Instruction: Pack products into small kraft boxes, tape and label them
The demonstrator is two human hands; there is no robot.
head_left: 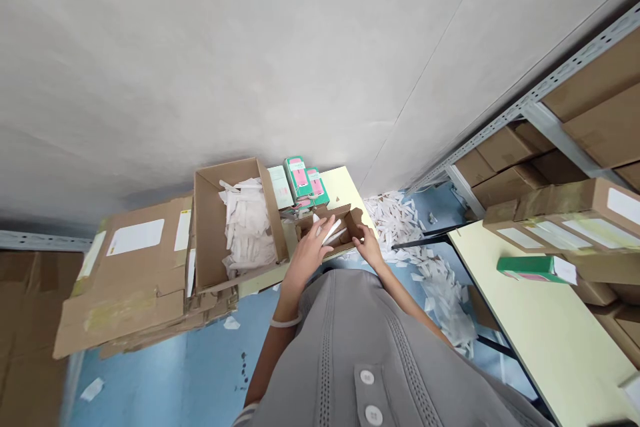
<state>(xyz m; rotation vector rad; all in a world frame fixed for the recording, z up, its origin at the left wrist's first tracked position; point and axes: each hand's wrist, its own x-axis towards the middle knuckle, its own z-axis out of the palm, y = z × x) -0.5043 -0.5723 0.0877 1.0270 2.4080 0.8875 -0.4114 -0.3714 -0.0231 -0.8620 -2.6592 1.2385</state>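
Note:
My left hand (309,248) is over a small open cardboard box (356,215), its fingers curled around slim white stick-shaped pieces. One white piece (332,232) sticks out beside the fingers, and another white tip shows above them. What these pieces are, I cannot make out. At the small box's right side, my right hand (369,248) grips the edge with thumb and fingers. To the left stands a large open carton (213,233) with a heap of white paper-like strips (247,223) inside. Green and pink printed boxes (299,178) stand behind the small box.
Flattened cardboard (135,280) is stacked at the left. White scraps (395,217) cover the floor at the right. A pale table (545,307) there holds a green box (533,267) and long cartons (550,213). Metal shelving (540,110) with cartons runs along the right.

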